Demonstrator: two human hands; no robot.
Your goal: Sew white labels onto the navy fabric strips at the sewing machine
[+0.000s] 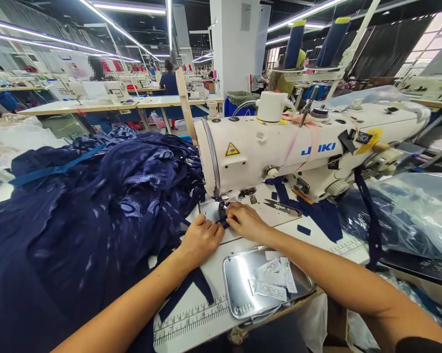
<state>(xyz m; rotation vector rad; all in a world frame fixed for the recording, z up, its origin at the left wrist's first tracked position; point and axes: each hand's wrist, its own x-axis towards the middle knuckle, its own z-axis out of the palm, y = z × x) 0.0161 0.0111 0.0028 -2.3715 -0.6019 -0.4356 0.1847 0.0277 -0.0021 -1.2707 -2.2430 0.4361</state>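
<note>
My left hand (202, 239) is closed, fingers curled over a narrow piece of navy fabric (223, 223) just in front of the needle area. Close beside it, my right hand (246, 223) pinches the same fabric near the presser foot (221, 210). Both hands rest low over the bed of a white sewing machine (250, 152). My fingers partly hide the fabric edge under the foot. Navy strips hang down by my left wrist, and a large heap of navy patterned fabric (107, 211) lies to the left.
A metal tray (239, 294) holding several white labels (272, 282) sits at the table's front. Thread snips (282, 208) and navy scraps (322, 218) lie right of the needle. Plastic-wrapped fabric (408, 215) is at far right. Thread cones (294, 45) stand above; people work behind.
</note>
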